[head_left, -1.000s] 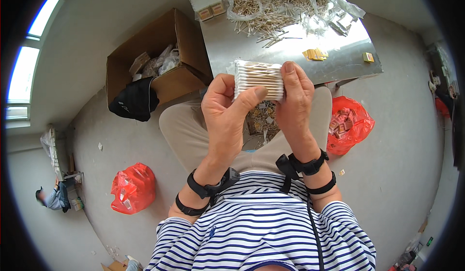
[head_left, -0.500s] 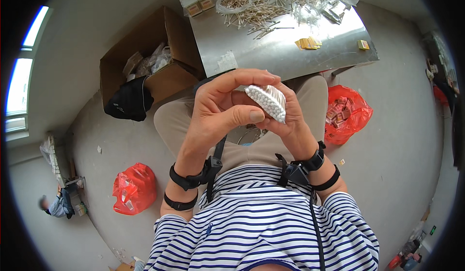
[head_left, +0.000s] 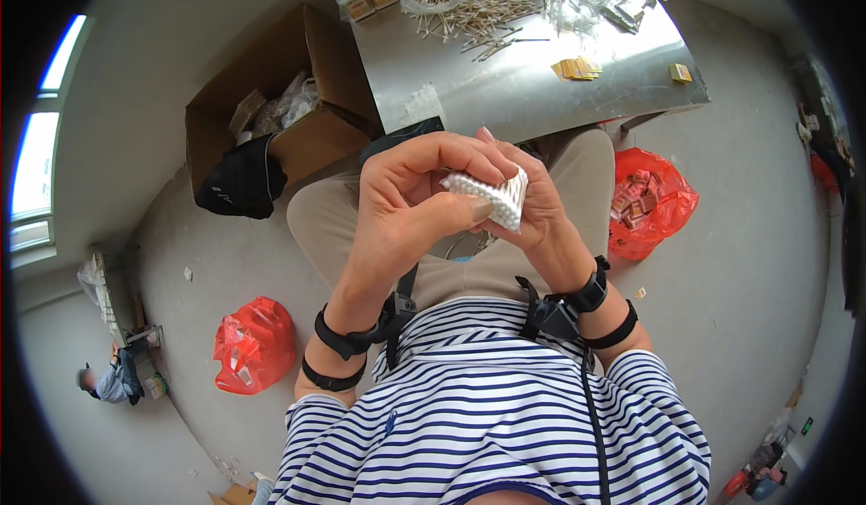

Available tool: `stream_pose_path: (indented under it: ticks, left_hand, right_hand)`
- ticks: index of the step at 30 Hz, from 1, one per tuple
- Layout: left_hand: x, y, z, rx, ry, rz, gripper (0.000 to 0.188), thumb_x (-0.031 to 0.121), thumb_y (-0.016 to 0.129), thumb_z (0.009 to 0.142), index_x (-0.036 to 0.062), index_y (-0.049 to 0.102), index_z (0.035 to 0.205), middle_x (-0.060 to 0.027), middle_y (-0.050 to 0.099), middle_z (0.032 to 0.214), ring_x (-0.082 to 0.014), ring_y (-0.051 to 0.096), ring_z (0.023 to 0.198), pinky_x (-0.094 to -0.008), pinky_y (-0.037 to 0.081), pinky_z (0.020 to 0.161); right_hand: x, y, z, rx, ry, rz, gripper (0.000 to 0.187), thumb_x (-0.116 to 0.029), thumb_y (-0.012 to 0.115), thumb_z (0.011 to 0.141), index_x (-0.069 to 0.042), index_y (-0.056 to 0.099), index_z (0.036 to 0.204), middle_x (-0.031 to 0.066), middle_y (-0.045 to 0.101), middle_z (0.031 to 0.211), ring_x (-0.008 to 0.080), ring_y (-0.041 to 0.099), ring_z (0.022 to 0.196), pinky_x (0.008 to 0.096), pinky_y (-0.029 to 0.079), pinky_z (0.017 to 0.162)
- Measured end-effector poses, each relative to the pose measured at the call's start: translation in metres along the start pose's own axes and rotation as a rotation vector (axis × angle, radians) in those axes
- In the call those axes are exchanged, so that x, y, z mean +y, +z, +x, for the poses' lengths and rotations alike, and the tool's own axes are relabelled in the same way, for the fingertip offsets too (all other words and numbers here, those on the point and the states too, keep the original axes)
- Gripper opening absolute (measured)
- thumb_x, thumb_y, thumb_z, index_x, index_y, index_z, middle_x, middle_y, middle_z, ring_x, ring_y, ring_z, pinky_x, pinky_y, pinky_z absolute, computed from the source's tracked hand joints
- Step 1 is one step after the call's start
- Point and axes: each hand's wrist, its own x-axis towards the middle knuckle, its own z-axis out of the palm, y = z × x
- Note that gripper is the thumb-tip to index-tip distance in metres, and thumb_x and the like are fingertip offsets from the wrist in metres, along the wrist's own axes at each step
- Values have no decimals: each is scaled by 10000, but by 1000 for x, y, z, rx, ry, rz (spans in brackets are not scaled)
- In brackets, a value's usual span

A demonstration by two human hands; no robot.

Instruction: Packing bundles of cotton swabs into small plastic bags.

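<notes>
Metal table (head_left: 492, 99) ahead: loose swab pile (head_left: 483, 9) at far side, yellow cards (head_left: 575, 69) and small yellow box (head_left: 680, 73) nearer the right end. Cardboard box (head_left: 320, 153) just left of it, black cloth (head_left: 239, 180) over its rim. 2 red bags on the floor, 1 right (head_left: 642, 245), 1 left (head_left: 255, 347). Swab bundle (head_left: 511, 213) is above the lap, pinched between left hand (head_left: 397, 194) and right hand (head_left: 543, 209), both part-curled; left fingers and thumb block part of it. White tips face the wearer; tip face's long axis slants upper left to lower right.
</notes>
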Motion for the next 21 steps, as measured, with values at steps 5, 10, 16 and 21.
stream_pose_path:
  ticks: [5,10,16,21]
  left_hand:
    - [0,-1,1,19,4,63,214,16,642,739,-34,673,944,-132,691,994,-137,661,865,-253,550,771]
    - [2,2,-1,53,-15,106,215,74,648,707,-12,672,903,-162,702,1001,-158,674,869,-274,554,788]
    - [-2,-1,1,63,-27,113,212,48,643,704,-10,656,907,-161,699,997,-159,665,888,-282,537,818]
    - [-10,-4,1,20,53,93,163,-59,649,756,-7,639,911,-75,682,957,-84,620,847,-225,500,768]
  right_hand:
    - [3,5,-1,141,-24,-29,315,-317,592,973,-9,597,1039,127,674,938,229,711,815,373,621,673]
    - [2,-1,-1,93,-73,-129,264,-279,628,954,-21,608,1007,107,671,914,193,694,780,318,595,675]
    - [5,3,4,235,-89,-120,258,-293,626,953,-36,612,964,82,663,863,176,681,732,313,582,631]
    - [2,-8,3,171,-81,-175,268,-295,617,958,-27,606,972,88,663,868,178,680,720,312,580,611]
